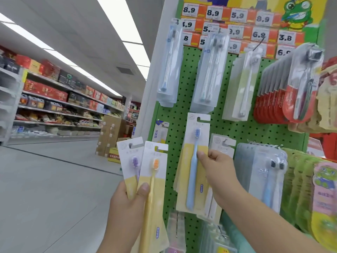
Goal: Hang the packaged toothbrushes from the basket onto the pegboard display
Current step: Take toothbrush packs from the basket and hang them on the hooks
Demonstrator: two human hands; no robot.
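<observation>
My right hand grips a carded blue toothbrush pack and holds it flat against the green pegboard, its hang slot at the top near a row of pegs. My left hand holds two more packs fanned out to the left of the board: a purple toothbrush pack behind and an orange toothbrush pack in front. A similar white-and-yellow pack hangs on a peg just right of the blue one. The basket is out of view.
Clear-packed toothbrushes hang in the upper rows, red packs at right, green and pink children's packs at lower right. Orange price tags line the top. Stacked cartons stand in the aisle at left beside grocery shelves.
</observation>
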